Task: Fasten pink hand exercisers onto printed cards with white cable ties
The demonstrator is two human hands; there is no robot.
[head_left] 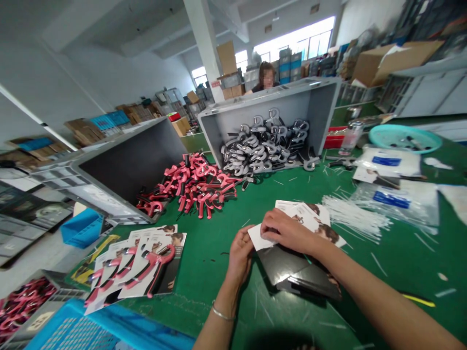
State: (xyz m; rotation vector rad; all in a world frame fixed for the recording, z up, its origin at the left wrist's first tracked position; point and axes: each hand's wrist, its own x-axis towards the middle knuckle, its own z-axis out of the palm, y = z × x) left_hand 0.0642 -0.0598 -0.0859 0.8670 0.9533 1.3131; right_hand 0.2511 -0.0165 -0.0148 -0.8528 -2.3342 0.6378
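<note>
White card [260, 240] lies between the two hands, over dark cards [280, 267] on the green tabletop [219, 238]. Left hand [241, 250]: fingers curled, partly closed, fingertips at the left edge of the white card; whether they grip it cannot be told. Right hand [284, 228]: palm down, fingers bent, fingertips on the upper face of the same card; whether they pinch or only press cannot be told. Photo-printed cards [310, 218] lie just beyond the right hand. Loose white strips [359, 216] lie to its right, with clear packets [419, 199] farther right. Left of the left hand, well apart: overlapping cards bearing carded pink tools [161, 258]. Ahead and left of the left hand: loose pink tools [204, 187], piled partly inside a left crate [126, 165]. Ahead of both hands: a grey crate [270, 98] holding grey-and-black tools [251, 146]; a person [258, 88] is beyond it.
</note>
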